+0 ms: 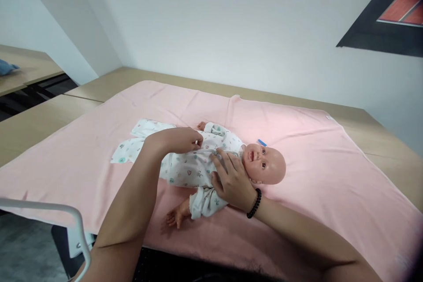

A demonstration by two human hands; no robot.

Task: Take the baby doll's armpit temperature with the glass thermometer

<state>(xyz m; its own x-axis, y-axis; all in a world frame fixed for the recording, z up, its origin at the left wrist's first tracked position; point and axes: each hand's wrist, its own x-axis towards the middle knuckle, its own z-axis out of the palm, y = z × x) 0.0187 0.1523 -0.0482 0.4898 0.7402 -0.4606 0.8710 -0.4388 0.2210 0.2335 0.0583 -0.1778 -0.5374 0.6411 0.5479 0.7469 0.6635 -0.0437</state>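
Note:
A bald baby doll (264,163) lies on its back on a pink blanket (297,130), its head toward the right. It wears a white patterned top (188,169) and matching white pants (127,150). My left hand (181,140) is at the front of the top, fingers curled in and closed on a bit of its cloth near the middle. Across the doll's upper chest lies my right hand (233,180), fingers spread and resting on the top below the chin. A dark beaded bracelet (254,204) circles my right wrist. The cloth under both palms is hidden.
The blanket covers most of a light wooden table (353,121) set against a white wall (231,26). A small blue strip (262,142) lies beside the doll's head. At the lower left is a white metal rail (74,213). Another table (29,64) stands at the far left.

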